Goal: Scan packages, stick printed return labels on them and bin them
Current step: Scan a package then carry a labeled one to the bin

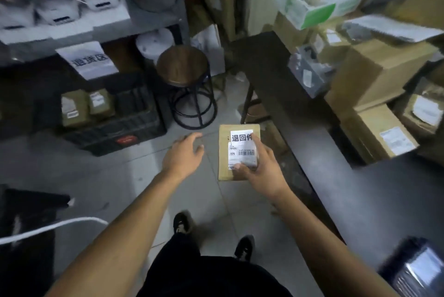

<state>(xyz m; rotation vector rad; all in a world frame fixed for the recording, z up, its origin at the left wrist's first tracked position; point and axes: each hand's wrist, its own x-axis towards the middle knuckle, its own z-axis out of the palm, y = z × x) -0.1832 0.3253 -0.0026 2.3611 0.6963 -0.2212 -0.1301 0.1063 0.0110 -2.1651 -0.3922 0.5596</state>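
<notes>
Two hands out, one package held above the floor.
We gripped the brown package (pixel 237 152) in our right hand (pixel 262 171), thumb on its white label (pixel 242 137), beside the dark counter (pixel 300 128); our left hand (pixel 183 155) hung open and empty, near the black crate (pixel 120 128).

A tan cardboard package (pixel 234 152) at centre frame is marked by a white label (pixel 242 137) with black characters and a black barcode. At left, a black crate (pixel 115 133) is marked by a red badge. A brown-topped stool (pixel 183 68) is framed in black.
</notes>
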